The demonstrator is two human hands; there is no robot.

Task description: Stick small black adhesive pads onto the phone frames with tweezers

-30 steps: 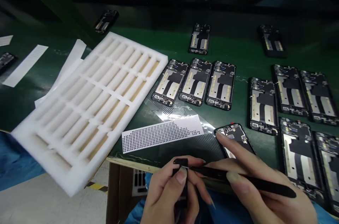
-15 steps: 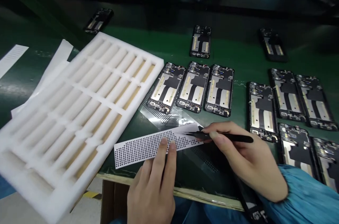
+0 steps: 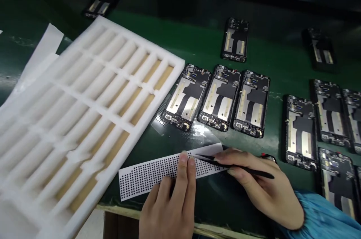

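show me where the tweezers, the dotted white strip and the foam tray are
tweezers (image 3: pixel 239 168), head view, middle of the black shaft
dotted white strip (image 3: pixel 146 173), head view, left half of the strip
foam tray (image 3: pixel 169 60), head view, far right rim

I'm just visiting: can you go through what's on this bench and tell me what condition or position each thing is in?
Left hand: two fingertips pressing the dotted sheet flat.
Right hand: gripping black tweezers.
Tweezers: tips on the sheet.
Dotted sheet: lying flat, many dots left.
Foam tray: slots empty, overhanging the bench edge.
Three phone frames: side by side, open, insides facing up.
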